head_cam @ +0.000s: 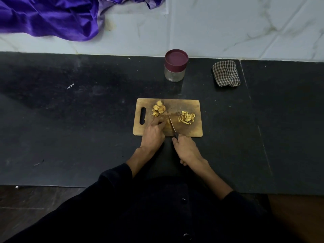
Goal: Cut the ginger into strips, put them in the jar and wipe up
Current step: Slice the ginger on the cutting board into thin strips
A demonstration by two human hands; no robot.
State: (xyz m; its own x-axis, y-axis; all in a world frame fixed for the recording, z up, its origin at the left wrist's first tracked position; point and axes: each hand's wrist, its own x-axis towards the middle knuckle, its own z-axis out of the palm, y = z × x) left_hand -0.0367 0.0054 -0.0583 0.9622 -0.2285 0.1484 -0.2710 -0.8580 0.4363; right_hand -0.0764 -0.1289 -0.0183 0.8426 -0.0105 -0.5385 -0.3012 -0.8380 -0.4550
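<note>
Right hand point(186, 149) near bench point(70, 137) edge, fingers wrapped round knife point(172, 126) handle; blade angled over cutting board point(185, 132). Left hand point(154, 133) on board, fingers curled, pinning a ginger piece at the blade; piece mostly hidden. Ginger likely firm, fibrous, small and light, apt to roll: hold flat side down, fingertips tucked. Cut strips point(186, 117) right of blade, uncut slices point(158, 109) behind left hand. Further back: jar point(175, 72), lid on; checked cloth point(226, 73) folded, well apart to its right.
</note>
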